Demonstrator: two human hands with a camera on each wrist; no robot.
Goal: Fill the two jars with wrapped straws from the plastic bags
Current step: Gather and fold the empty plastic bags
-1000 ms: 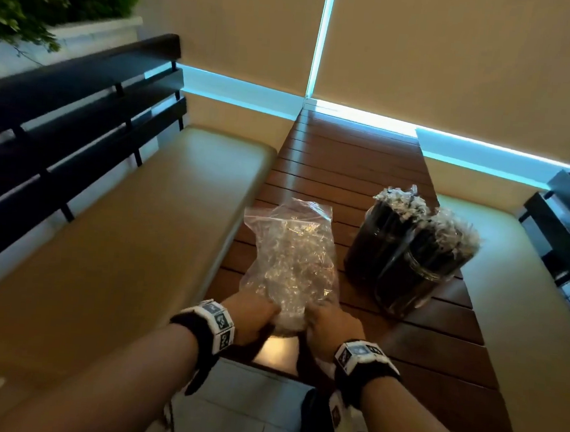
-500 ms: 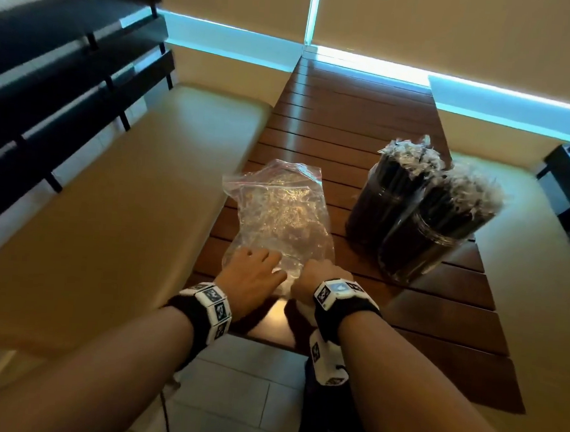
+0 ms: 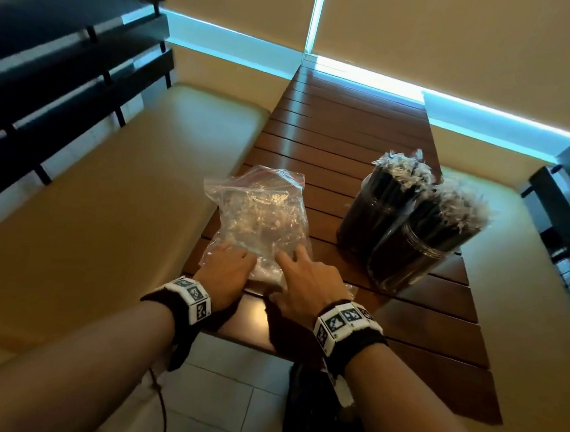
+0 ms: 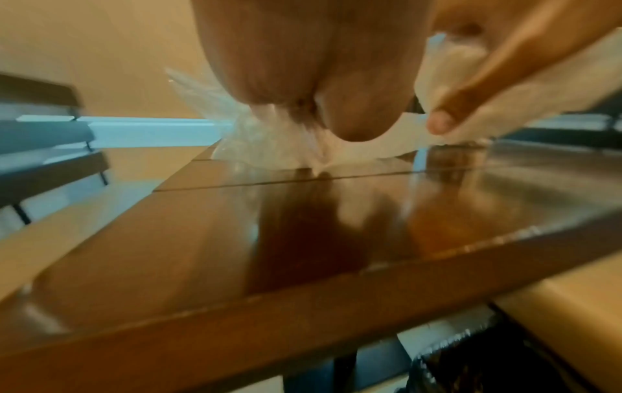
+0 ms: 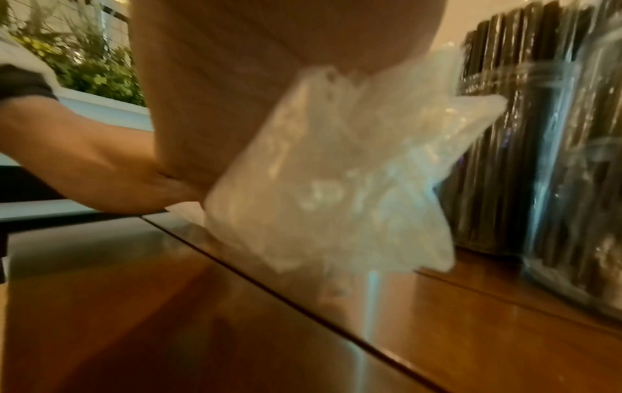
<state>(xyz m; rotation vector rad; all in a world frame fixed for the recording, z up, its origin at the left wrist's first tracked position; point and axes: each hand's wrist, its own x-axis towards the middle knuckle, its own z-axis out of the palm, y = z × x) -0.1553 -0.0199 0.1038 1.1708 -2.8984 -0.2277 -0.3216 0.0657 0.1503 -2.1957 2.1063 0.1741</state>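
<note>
A crumpled clear plastic bag [image 3: 260,210] lies flat on the wooden slat table [image 3: 335,124], and it looks empty. My left hand [image 3: 230,262] rests on its near end with fingers laid over the plastic. My right hand [image 3: 301,271] presses beside it, fingers stretched out forward. The left wrist view shows the bag [image 4: 256,143] squashed under the hand. In the right wrist view the bag [image 5: 336,172] bulges out beneath the palm. Two clear jars [image 3: 372,219] [image 3: 406,259] packed with black wrapped straws stand to the right, touching each other.
A tan padded bench [image 3: 107,202] with a black slatted back runs along the left of the table; another bench [image 3: 528,269] is on the right. A dark bag [image 3: 313,405] sits on the tiled floor below the table's near edge.
The hands went from gripping the bag's near end to lying spread on top of it. The bag has sunk flatter onto the table.
</note>
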